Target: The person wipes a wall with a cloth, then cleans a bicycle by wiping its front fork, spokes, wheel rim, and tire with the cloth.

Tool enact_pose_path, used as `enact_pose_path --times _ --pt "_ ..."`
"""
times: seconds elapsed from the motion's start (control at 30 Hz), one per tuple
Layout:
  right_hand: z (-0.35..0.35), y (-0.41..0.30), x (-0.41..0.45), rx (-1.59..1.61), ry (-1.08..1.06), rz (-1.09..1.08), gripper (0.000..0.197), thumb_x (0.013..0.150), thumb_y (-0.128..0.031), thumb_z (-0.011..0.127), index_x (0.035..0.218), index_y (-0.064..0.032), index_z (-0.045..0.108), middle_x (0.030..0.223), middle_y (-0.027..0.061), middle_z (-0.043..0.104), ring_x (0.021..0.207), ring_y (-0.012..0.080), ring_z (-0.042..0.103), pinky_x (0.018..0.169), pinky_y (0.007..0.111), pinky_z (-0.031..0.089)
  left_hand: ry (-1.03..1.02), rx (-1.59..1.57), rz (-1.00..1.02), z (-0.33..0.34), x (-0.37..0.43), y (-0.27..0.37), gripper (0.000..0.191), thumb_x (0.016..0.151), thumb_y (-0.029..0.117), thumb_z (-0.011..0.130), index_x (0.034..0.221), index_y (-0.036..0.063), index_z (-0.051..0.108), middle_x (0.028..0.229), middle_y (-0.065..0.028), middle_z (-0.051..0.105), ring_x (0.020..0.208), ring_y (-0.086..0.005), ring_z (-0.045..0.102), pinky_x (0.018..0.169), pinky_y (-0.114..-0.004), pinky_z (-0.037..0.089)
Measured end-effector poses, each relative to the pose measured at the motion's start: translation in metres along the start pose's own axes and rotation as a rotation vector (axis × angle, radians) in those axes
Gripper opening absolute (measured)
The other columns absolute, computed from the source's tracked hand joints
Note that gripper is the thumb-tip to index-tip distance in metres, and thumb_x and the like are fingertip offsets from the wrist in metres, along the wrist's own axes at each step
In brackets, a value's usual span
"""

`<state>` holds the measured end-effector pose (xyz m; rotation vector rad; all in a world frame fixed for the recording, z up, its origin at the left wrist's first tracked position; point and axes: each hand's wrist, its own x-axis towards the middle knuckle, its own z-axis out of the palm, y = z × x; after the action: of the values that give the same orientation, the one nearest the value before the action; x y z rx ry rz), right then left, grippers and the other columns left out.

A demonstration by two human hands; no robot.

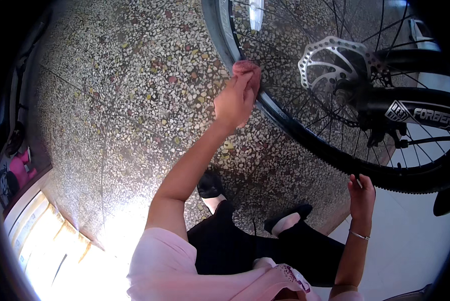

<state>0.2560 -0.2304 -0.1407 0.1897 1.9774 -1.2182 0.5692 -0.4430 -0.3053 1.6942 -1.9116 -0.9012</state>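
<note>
A pink cloth [246,67] is bunched in my left hand [234,99], which holds it against the rim and tyre of a bicycle wheel [300,133]. The tyre beyond the cloth looks greyer than the black part nearer me. My right hand [361,195], with a bracelet at the wrist, is raised at the tyre's lower edge, fingers slightly parted and nothing seen in them; whether the fingertips touch the tyre is unclear. The wheel has a silver disc brake rotor [322,69], black spokes and a clear reflector [256,15]. A black fork leg [416,107] runs to the hub.
Speckled terrazzo floor [134,94] lies under the wheel, with pale smooth flooring [390,240] at the lower right. My feet in black shoes [210,184] are just below the wheel. Pink and dark items [20,169] stand at the far left, above a brightly lit step-like edge [33,222].
</note>
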Motion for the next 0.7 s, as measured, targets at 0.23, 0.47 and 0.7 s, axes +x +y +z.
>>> enact_pose_path --times 0.23,0.47,0.7 --pt "-0.004 0.003 0.002 0.011 -0.021 -0.011 0.011 0.093 -0.01 0.057 0.098 -0.0012 0.056 0.093 0.0063 0.059 0.089 0.0197 0.065 0.069 0.027 0.055 0.444 -0.439 0.467 -0.053 0.054 0.024 0.024 0.089 0.013 0.056 0.111 0.0087 0.062 0.099 -0.013 0.065 0.084 -0.0334 0.065 0.074 -0.04 0.052" --pt "-0.006 0.005 0.006 0.014 -0.007 0.024 0.017 0.091 -0.01 0.058 0.105 -0.0008 0.057 0.1 0.0078 0.059 0.09 0.0192 0.064 0.07 0.029 0.054 0.715 -0.271 0.423 -0.07 0.107 0.074 0.025 0.088 0.02 0.057 0.111 0.012 0.061 0.098 -0.0146 0.066 0.082 -0.0367 0.064 0.071 -0.043 0.052" --pt "0.006 0.001 -0.011 -0.028 0.002 -0.035 0.011 0.093 -0.012 0.057 0.098 -0.0012 0.058 0.092 0.0074 0.059 0.09 0.019 0.065 0.07 0.027 0.054 0.295 -0.189 0.157 -0.027 0.053 0.031 0.025 0.086 0.022 0.058 0.11 0.016 0.059 0.085 -0.014 0.068 0.071 -0.0356 0.066 0.063 -0.041 0.053"
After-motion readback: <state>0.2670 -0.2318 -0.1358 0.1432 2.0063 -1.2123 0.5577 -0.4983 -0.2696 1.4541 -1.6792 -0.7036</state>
